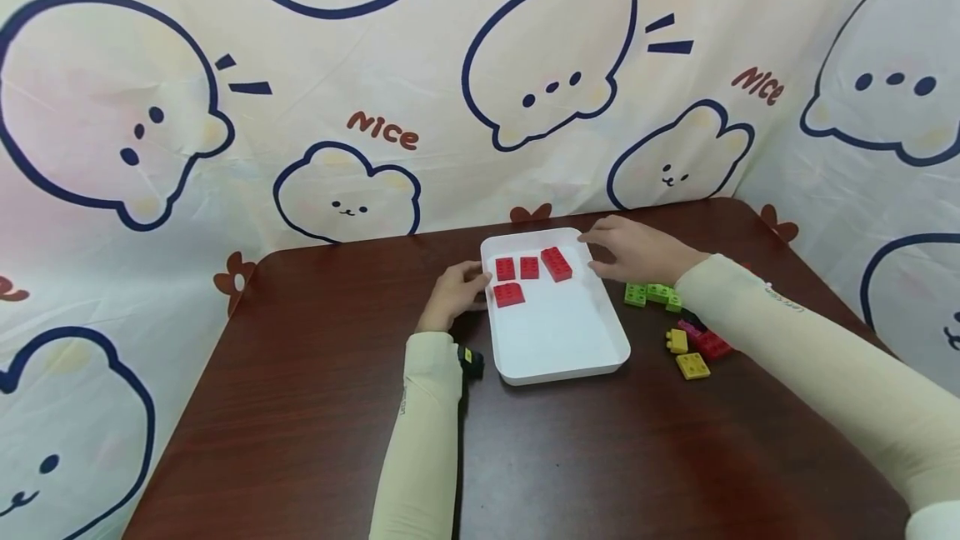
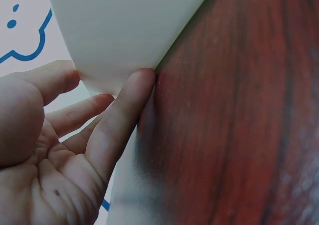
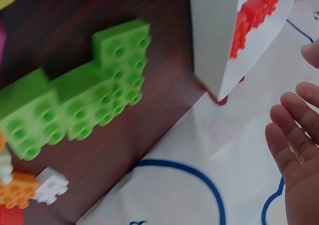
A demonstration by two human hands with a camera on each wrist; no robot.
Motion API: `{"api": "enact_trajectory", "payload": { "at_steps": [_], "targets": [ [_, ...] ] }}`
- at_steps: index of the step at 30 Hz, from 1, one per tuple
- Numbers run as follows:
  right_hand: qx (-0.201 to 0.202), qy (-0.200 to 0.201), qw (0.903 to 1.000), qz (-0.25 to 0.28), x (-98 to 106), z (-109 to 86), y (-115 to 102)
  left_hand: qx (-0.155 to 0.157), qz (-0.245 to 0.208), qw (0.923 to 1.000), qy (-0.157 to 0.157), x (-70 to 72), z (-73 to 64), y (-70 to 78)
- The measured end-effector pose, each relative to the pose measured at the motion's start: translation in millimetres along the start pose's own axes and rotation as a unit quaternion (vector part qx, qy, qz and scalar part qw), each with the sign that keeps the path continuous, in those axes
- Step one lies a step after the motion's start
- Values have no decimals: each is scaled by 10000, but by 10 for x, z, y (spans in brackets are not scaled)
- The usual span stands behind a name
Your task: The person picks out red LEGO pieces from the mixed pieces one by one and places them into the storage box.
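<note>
A white tray lies on the dark wooden table, with several red bricks grouped in its far half. My left hand is at the tray's left side; in the left wrist view its extended fingertips touch the outer wall, one low by the table. Over the far right corner is my right hand, thumb and fingers spread apart and nothing between them. In the right wrist view, relaxed fingers show beside the tray's wall.
Right of the tray are green bricks, yellow bricks and a red brick, partly under the right forearm. Orange and white bricks show in the right wrist view. A patterned curtain borders the table's back.
</note>
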State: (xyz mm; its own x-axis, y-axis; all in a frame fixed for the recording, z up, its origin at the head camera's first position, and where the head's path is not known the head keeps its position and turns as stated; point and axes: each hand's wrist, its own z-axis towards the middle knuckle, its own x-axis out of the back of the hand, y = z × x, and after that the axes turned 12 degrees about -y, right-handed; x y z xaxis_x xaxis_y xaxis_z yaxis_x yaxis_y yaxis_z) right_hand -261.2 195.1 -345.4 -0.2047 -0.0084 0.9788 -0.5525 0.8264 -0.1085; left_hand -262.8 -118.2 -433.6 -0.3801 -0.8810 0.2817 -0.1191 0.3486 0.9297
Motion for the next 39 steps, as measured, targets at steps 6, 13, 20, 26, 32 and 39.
{"api": "enact_trajectory", "payload": {
  "at_steps": [6,13,20,26,32,39],
  "targets": [
    [-361,2,9992,196,16,-131,251,49,-15,10000,-10,-7,-2,6],
    [-503,82,9984,253,74,-261,485,38,12,10000,13,-5,-6,11],
    [-718,37,9967,386,104,-373,665,34,63,10000,36,-2,-4,4],
    [-881,-5,9954,385,132,-489,824,77,59,9999,27,-3,1,7],
    [-1131,-106,9928,382,108,-620,1014,61,71,10000,10,-13,0,7],
    [-1325,-203,9894,564,5,-743,1278,72,90,9999,26,-8,1,5]
  ]
}}
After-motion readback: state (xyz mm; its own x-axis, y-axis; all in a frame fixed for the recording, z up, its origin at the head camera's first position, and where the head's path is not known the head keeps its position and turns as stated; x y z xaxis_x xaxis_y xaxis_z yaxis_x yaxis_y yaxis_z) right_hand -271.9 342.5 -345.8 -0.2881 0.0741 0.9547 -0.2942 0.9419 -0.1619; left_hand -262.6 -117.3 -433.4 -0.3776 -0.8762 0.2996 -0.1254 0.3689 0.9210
